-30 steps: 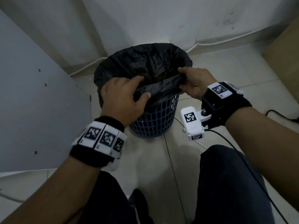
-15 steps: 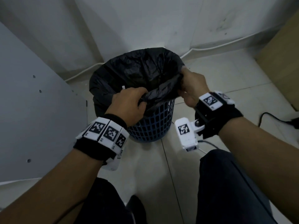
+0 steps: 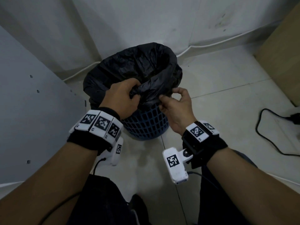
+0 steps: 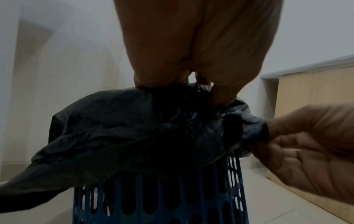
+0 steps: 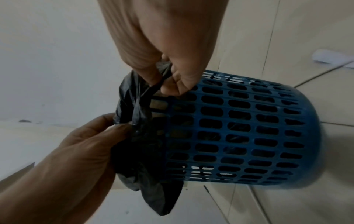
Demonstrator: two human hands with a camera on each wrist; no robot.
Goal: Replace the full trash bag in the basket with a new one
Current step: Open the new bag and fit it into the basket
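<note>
The black bag (image 3: 138, 73) sits in the blue basket (image 3: 146, 125), which stands on the floor in the corner of the walls. Its far edge is folded over the far rim of the basket, but the near edge has changed. One second ago this edge was stretched flat between the two hands along the near rim; now it is pulled off that rim and gathered into a thick bunch just above it. The left hand (image 3: 121, 98) holds the left part of the bunch with a closed grip, fingers curled round the plastic, and the right hand (image 3: 176, 103) has come in from the right side of the basket and pinches the right end between thumb and fingers. The hands are now near each other. In the right wrist view the plastic is twisted into a thin strip at the pinch. In my judgement this means that the removing of the full bag has started: the near side is free, the far side must still come off the rim before the bag can be closed and lifted out. No new bag is seen near the basket.
</note>
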